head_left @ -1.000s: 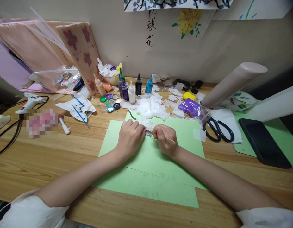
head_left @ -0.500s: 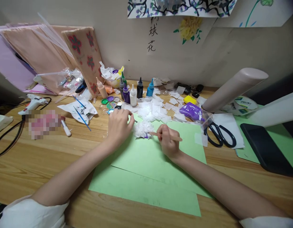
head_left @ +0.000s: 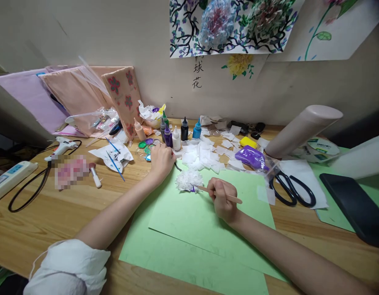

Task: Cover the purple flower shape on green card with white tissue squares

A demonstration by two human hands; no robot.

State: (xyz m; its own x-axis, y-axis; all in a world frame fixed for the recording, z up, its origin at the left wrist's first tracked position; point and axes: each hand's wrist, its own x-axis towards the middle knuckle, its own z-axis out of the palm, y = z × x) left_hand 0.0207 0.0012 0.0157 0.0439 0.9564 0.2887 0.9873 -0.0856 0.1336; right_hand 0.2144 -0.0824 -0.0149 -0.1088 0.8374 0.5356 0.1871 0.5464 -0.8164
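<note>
White paper flower (head_left: 188, 180): one, ruffled, lying on green paper (head_left: 204, 221) between the left hand (head_left: 161, 164) and the right hand (head_left: 224, 204), apart from both. Right hand: closed round a flat wooden stick (head_left: 234, 199), tip just beside the purple patch (head_left: 193, 189) at the flower's lower edge. Left hand: fingers bent, beyond the flower and to its left, near loose white paper squares (head_left: 198, 154) and the white bottle (head_left: 176, 141); whether it grips anything cannot be told.

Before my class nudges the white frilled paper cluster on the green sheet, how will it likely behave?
The white frilled paper cluster is probably light, judging by its thin, wispy pieces. Its ragged edges would likely crush easily. Its low, spread shape seems unlikely to roll.
</note>
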